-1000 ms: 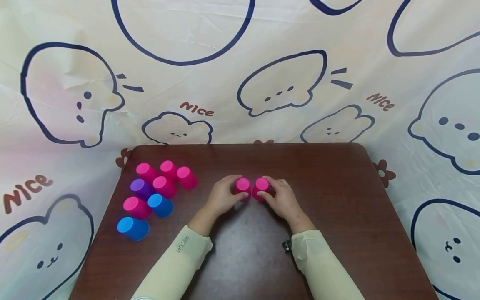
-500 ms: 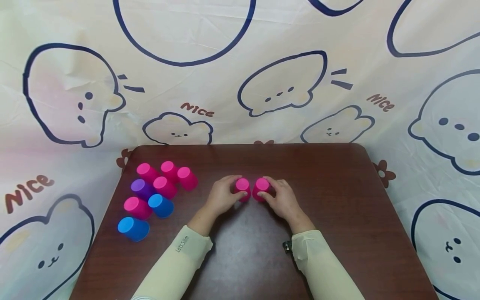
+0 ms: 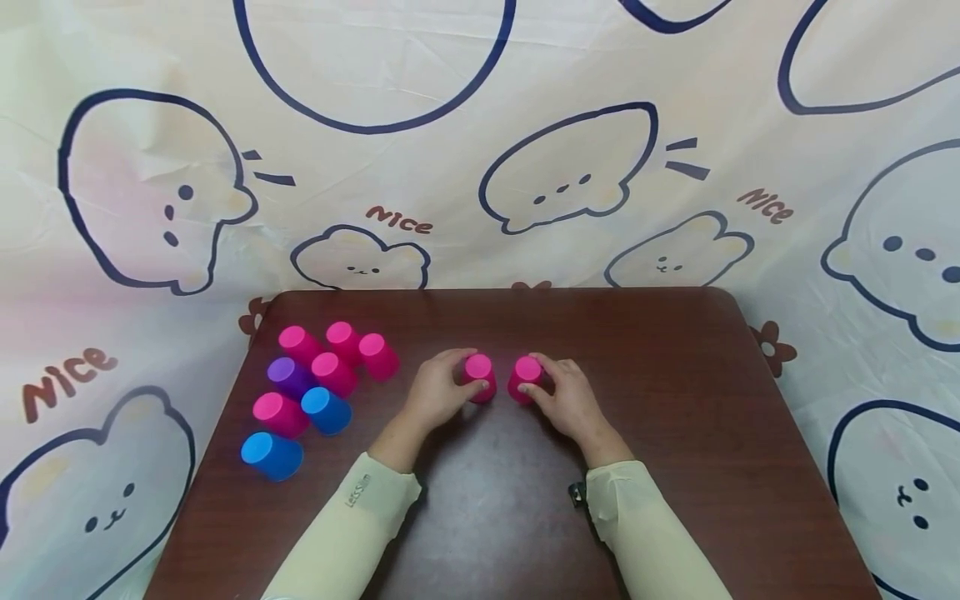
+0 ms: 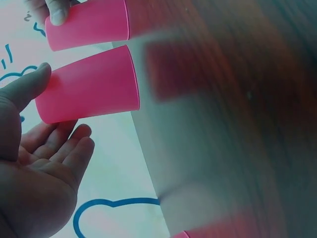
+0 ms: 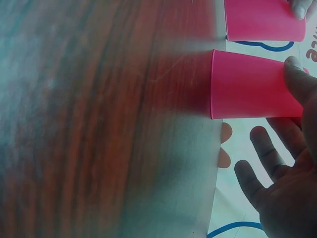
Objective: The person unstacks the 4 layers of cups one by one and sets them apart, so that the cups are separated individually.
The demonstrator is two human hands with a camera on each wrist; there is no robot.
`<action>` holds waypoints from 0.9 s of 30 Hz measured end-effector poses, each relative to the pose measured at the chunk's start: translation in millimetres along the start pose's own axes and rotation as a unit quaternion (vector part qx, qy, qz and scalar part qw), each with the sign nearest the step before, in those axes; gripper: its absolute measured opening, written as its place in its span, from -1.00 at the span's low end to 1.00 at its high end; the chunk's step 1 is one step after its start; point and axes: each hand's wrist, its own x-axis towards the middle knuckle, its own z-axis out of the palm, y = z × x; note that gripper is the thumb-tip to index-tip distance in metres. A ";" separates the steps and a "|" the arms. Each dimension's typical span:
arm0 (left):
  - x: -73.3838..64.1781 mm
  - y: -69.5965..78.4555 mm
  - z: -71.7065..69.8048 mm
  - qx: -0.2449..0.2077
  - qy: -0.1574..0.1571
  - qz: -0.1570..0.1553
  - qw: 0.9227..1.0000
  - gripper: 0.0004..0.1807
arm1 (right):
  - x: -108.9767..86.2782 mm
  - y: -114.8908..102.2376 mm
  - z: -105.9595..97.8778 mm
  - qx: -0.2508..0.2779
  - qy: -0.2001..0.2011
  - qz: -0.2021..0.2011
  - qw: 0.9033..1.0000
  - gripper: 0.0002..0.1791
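Observation:
Two pink cups stand upside down side by side mid-table, a narrow gap between them. My left hand pinches the left pink cup near its base, thumb on the near side. Around the right pink cup my right hand has its thumb and fingers in the same way. In the left wrist view, the thumb lies against the pink cup, with several fingers behind and below it. The right wrist view has the other pink cup under the right thumb.
To the left on the brown table stands a group of upturned cups: several pink ones, a purple cup and two blue ones, one blue cup behind the other blue cup. A patterned cloth hangs behind the table.
The left pink cup has moved slightly left with my left hand, so the gap between the two cups is wider. My right hand keeps its hold, nearly still.

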 end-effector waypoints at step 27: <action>-15.2 -11.3 -21.3 -0.002 0.026 -0.036 0.999 -0.25 | 0.3 -0.2 0.0 -0.009 0.001 -0.010 1.000 -0.27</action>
